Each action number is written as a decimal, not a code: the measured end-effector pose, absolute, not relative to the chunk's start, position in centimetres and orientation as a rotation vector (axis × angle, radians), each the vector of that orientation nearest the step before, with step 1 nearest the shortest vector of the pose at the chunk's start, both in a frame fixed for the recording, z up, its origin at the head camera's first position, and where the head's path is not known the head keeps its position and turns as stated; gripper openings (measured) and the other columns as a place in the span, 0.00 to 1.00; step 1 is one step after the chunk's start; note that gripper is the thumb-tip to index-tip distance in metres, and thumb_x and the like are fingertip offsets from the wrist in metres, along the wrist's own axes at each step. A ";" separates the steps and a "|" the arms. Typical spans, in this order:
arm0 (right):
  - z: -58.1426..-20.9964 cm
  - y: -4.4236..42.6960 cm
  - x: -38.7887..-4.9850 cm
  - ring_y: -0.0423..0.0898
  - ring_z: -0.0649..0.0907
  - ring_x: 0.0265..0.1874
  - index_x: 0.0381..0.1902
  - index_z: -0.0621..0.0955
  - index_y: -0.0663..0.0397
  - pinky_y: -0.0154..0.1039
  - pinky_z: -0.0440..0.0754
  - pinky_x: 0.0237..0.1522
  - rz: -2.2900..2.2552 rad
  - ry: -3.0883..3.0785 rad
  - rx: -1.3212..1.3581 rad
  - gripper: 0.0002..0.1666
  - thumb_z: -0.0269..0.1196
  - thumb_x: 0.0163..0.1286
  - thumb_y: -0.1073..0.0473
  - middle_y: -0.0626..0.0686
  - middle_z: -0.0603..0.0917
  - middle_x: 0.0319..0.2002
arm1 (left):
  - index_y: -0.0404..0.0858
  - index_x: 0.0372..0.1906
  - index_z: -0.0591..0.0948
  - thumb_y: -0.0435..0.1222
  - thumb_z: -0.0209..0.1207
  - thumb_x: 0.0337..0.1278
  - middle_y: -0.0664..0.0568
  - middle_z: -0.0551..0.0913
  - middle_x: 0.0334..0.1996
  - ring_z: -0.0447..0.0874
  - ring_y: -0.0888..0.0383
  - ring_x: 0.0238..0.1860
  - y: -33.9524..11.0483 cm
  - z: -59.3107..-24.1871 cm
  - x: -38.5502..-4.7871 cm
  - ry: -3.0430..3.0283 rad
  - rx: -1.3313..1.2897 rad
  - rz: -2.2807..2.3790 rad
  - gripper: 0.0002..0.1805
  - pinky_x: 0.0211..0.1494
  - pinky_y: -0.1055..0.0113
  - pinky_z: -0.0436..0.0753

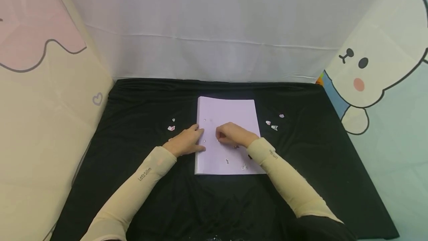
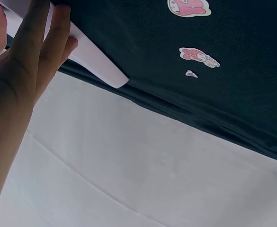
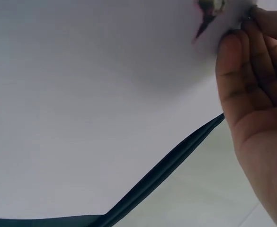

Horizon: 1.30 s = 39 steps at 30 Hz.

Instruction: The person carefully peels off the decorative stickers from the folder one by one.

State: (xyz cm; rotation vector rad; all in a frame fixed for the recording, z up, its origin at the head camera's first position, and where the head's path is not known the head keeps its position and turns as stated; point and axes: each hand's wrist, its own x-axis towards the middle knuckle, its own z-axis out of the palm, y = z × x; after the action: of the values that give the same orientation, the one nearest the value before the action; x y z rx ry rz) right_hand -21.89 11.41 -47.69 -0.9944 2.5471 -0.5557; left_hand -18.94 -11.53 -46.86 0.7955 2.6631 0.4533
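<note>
A lilac ring binder (image 1: 230, 112) lies closed on the black cloth. My left hand (image 1: 185, 141) rests on its spine edge with fairly straight fingers; in the left wrist view that hand (image 2: 29, 52) lies along the spine (image 2: 93, 59). Over the middle of the cover, my right hand (image 1: 234, 134) has its fingertips curled together, pinching a small pale sticker (image 1: 219, 140) that is mostly hidden. The right wrist view shows the thumb and fingers (image 3: 259, 56) meeting at the cover. Small stickers (image 1: 227, 161) (image 1: 244, 167) lie on the cover's lower part.
Left of the binder, a pink-and-white character sticker (image 1: 171, 128) and a smaller piece (image 1: 173, 119) lie on the black cloth (image 1: 143, 103). To its right are several cut-out stickers (image 1: 274, 127). A white curtain (image 1: 214, 47) hangs behind, with printed cloths at both sides.
</note>
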 end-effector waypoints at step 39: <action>-48.1 20.8 -20.8 0.45 0.78 0.26 0.35 0.79 0.57 0.39 0.77 0.29 -0.668 2.726 -0.536 0.05 0.58 0.72 0.63 0.49 0.78 0.26 | 0.28 0.66 0.71 0.43 0.71 0.56 0.30 0.69 0.66 0.78 0.41 0.59 -11.6 -46.6 -18.7 2.642 0.782 0.519 0.38 0.61 0.51 0.76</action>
State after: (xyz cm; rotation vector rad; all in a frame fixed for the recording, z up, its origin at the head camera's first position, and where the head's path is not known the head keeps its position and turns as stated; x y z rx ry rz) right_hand -20.82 20.83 -48.14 -0.5364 2.7255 -0.6682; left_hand -18.71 -11.62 -46.60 0.7824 2.6415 0.5187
